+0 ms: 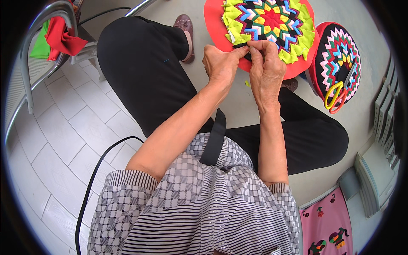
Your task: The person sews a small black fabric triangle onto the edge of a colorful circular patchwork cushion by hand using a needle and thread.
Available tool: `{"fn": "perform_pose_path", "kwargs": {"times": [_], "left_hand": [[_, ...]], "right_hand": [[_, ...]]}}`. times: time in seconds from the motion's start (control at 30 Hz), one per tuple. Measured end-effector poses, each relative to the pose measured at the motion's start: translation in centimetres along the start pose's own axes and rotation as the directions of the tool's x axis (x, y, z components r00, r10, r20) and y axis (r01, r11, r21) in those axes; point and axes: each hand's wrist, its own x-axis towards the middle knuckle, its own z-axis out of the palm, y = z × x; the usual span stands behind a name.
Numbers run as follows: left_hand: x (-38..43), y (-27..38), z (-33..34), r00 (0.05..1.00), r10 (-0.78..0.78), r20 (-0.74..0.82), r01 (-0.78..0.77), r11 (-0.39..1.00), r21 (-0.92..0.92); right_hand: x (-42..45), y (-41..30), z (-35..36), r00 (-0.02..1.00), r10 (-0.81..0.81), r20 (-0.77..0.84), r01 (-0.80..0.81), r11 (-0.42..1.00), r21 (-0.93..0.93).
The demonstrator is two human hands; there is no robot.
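A round patchwork of folded fabric pieces lies on a red fabric disc before me. Its rings run from a red centre to a ruffled lime-green outer ring. At the near left edge of that ring, my left hand pinches a small black fabric piece. My right hand meets it there, thumb and index finger closed on the same piece. The fingertips nearly touch, and they hide part of the black fabric. Whether a needle is between them I cannot tell.
A second round patchwork cushion stands at the right, with yellow-and-orange-handled scissors on it. Red cloth and green cloth lie on a metal chair at left. A black cable curves beside me.
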Motion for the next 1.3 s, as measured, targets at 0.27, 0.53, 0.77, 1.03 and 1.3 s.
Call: {"fn": "perform_pose_path", "kwargs": {"times": [0.27, 0.53, 0.77, 1.03, 1.3], "left_hand": [[0.0, 0.7, 1.3, 0.993, 0.096, -0.066, -0.092, 0.994, 0.059], [-1.3, 0.9, 0.6, 0.98, 0.171, 0.1, -0.132, 0.94, -0.316], [-1.0, 0.8, -0.2, 0.949, 0.174, 0.264, -0.043, 0.898, -0.437], [-1.0, 1.0, -0.6, 0.967, 0.086, 0.238, 0.022, 0.908, -0.418], [-2.3, 2.2, -0.7, 0.97, 0.056, 0.237, 0.045, 0.916, -0.399]], "right_hand": [[0.4, 0.6, 0.1, 1.0, 0.029, 0.0, -0.029, 0.996, 0.086], [-0.2, 0.8, -0.5, 0.994, 0.072, 0.08, -0.089, 0.97, 0.228], [0.0, 0.7, -1.0, 0.98, 0.135, 0.146, -0.172, 0.945, 0.279], [-1.3, 0.1, -1.4, 0.924, 0.376, 0.071, -0.347, 0.747, 0.567], [-1.6, -0.8, -2.3, 0.907, 0.413, 0.084, -0.36, 0.656, 0.663]]}}
